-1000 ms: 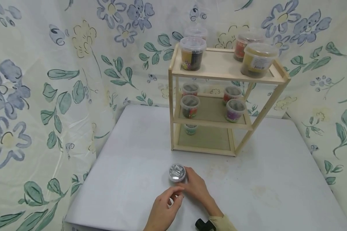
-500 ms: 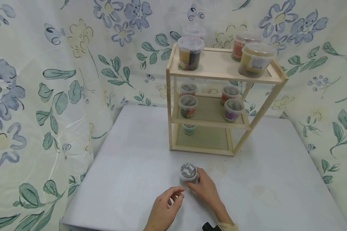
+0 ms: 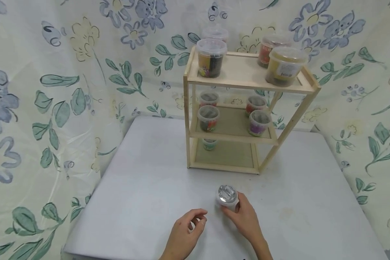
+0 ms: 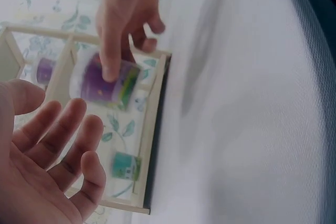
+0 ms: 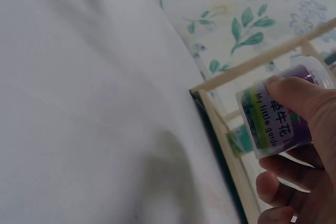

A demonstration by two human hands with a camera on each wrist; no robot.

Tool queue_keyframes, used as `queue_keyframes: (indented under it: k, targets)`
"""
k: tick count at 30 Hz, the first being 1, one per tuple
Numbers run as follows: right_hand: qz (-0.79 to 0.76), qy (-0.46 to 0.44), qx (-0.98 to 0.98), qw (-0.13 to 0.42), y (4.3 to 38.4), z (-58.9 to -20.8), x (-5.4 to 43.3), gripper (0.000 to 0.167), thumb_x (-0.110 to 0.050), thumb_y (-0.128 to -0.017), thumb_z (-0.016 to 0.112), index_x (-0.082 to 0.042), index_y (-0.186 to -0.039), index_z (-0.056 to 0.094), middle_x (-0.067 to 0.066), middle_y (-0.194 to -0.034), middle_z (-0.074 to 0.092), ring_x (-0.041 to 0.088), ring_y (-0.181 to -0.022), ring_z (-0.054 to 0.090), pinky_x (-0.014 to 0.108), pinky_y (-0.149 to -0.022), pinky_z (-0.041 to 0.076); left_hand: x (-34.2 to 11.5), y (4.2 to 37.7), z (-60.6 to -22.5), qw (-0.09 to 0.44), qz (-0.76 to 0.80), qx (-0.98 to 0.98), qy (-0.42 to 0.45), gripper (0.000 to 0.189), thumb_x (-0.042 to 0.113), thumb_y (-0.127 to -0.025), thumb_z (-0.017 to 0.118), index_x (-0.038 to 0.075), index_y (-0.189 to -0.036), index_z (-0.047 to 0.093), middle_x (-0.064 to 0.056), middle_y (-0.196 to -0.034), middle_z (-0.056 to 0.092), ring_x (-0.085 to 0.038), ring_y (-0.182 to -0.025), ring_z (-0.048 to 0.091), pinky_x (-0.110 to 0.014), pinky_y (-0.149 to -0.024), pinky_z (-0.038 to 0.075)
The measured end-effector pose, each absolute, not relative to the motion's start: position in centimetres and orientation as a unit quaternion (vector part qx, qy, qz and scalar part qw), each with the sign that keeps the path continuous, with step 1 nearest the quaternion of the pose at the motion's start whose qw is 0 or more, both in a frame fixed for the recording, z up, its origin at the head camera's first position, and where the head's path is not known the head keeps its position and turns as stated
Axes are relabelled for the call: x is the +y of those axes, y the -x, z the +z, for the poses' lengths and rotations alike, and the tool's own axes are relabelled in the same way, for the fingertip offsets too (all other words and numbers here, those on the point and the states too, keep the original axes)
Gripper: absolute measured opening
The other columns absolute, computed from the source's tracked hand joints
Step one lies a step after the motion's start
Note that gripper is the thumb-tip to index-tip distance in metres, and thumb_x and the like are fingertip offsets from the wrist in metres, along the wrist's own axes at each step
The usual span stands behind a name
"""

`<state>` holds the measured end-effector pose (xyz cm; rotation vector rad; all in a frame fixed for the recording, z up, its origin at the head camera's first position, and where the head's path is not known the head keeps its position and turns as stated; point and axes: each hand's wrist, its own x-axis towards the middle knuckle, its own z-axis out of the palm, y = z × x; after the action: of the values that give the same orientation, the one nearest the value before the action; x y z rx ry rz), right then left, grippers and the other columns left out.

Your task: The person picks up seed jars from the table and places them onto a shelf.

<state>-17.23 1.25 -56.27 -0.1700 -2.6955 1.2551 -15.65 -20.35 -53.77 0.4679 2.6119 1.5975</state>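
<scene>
My right hand (image 3: pixel 247 218) grips a small clear plastic cup (image 3: pixel 228 199) with a silvery top, thumb on one side and fingers on the other. In the right wrist view this cup (image 5: pixel 273 109) has a purple and green label reading "My little garde…", and it appears raised off the table. My left hand (image 3: pixel 184 231) hovers just left of it, fingers loosely bent and holding nothing. The left wrist view shows the left palm (image 4: pixel 47 166) with relaxed fingers, apart from the cup (image 4: pixel 105 82).
Behind the hands stands a three-tier wooden shelf (image 3: pixel 224 167). Larger lidded tubs (image 3: pixel 212 59) sit on its top, smaller cups (image 3: pixel 259 123) on the middle tier, and a green cup (image 3: pixel 209 144) at the lower left. The white table (image 3: pixel 143 180) has floral curtains (image 3: pixel 61 108) around it.
My right hand has carried the cup to the right, away from the left hand, and the cup has tilted a little. The left hand has stayed nearly still. The head view has shifted slightly.
</scene>
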Motion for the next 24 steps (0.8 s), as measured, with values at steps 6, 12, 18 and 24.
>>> queue_keyframes:
  k: [6, 12, 18, 24]
  targets:
    - [0.422, 0.075, -0.898, 0.101, 16.2, -55.1, 2.4, 0.054, -0.024, -0.075, 0.085, -0.007, -0.120, 0.060, -0.005, -0.081, 0.052, 0.012, -0.070, 0.047, 0.023, -0.058, 0.037, -20.2, 15.7, -53.8, 0.022, 0.520, 0.841, -0.148, 0.016, 0.018, -0.097, 0.061, 0.022, -0.109, 0.069, 0.008, -0.093, 0.070, 0.000, -0.078, 0.057, -0.023, -0.067, 0.047]
    - [0.414, 0.079, -0.900, 0.112, 15.5, -54.3, 2.7, 0.052, -0.025, -0.077, 0.085, -0.009, -0.120, 0.059, -0.005, -0.082, 0.053, 0.010, -0.070, 0.047, 0.023, -0.058, 0.037, -20.0, 15.7, -53.8, 0.029, 0.521, 0.840, -0.148, 0.017, 0.017, -0.097, 0.061, 0.022, -0.111, 0.068, 0.008, -0.094, 0.069, -0.001, -0.078, 0.057, -0.023, -0.067, 0.047]
    - [0.419, 0.084, -0.896, 0.118, 14.8, -53.5, 2.8, 0.052, -0.025, -0.077, 0.085, -0.011, -0.120, 0.060, -0.005, -0.086, 0.054, 0.009, -0.073, 0.047, 0.023, -0.060, 0.039, -19.9, 15.7, -53.6, 0.035, 0.524, 0.837, -0.151, 0.018, 0.017, -0.096, 0.061, 0.023, -0.111, 0.067, 0.002, -0.095, 0.069, -0.001, -0.078, 0.056, -0.024, -0.068, 0.047]
    - [0.416, 0.092, -0.898, 0.115, 14.1, -52.6, 2.7, 0.048, -0.025, -0.076, 0.085, -0.013, -0.115, 0.059, -0.006, -0.088, 0.055, 0.008, -0.074, 0.047, 0.023, -0.060, 0.039, -19.8, 15.7, -53.6, 0.034, 0.526, 0.836, -0.151, 0.019, 0.014, -0.095, 0.062, 0.023, -0.111, 0.067, 0.005, -0.094, 0.068, -0.001, -0.077, 0.056, -0.025, -0.067, 0.047]
